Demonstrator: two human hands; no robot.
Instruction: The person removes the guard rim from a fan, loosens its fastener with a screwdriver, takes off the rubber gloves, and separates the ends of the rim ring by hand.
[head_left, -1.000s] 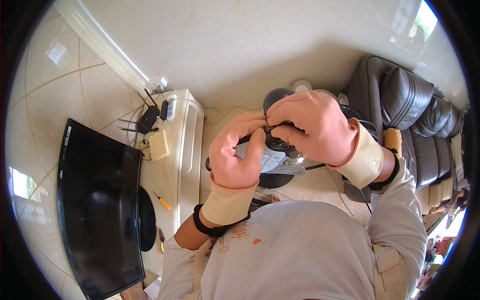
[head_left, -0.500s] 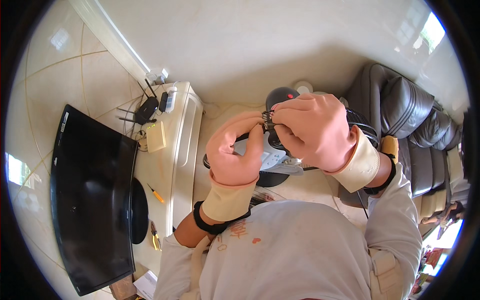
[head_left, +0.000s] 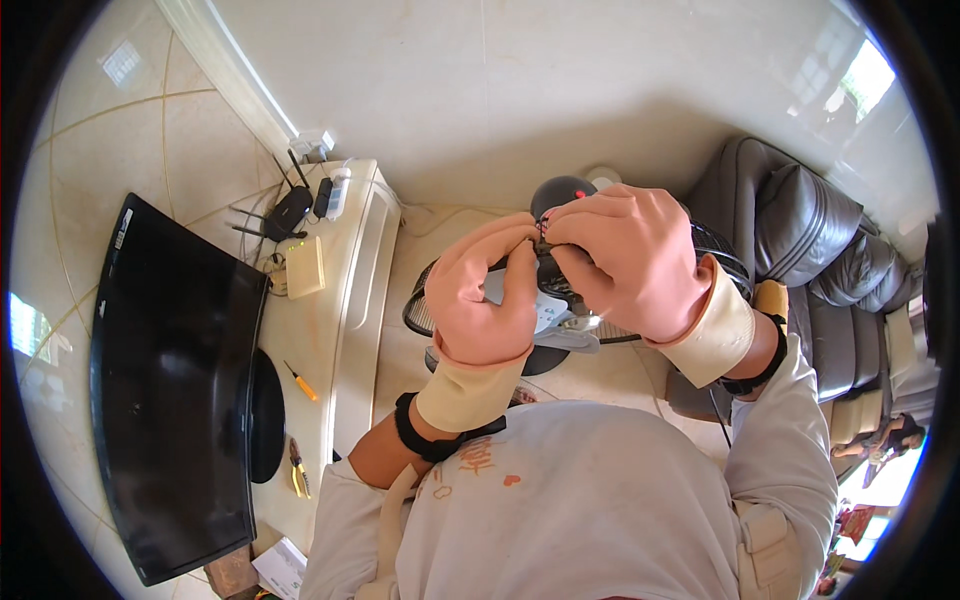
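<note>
Pink gloves with cream cuffs cover both my hands, which meet over a standing fan. My left hand (head_left: 485, 290) pinches with thumb and forefinger by the fan's dark rounded motor housing (head_left: 562, 192), which bears a red spot. Closed beside it, my right hand (head_left: 632, 255) has its fingertips almost touching the left ones. A small dark part shows between them, mostly hidden. Behind the hands, the fan's black wire grille (head_left: 722, 250) sticks out on either side. A grey control panel (head_left: 550, 312) with buttons sits below, partly covered.
At left, a white cabinet (head_left: 325, 330) bears a black monitor (head_left: 175, 390), a black router (head_left: 288, 212), a cream box (head_left: 305, 267), an orange-handled screwdriver (head_left: 302, 382) and yellow-handled pliers (head_left: 299, 470). A dark leather sofa (head_left: 800, 230) stands at right, against the pale wall.
My left hand has shifted slightly right, its fingertips now closer to my right hand's. More of the grille shows at left. The view has shifted a little; my right hand keeps its place.
</note>
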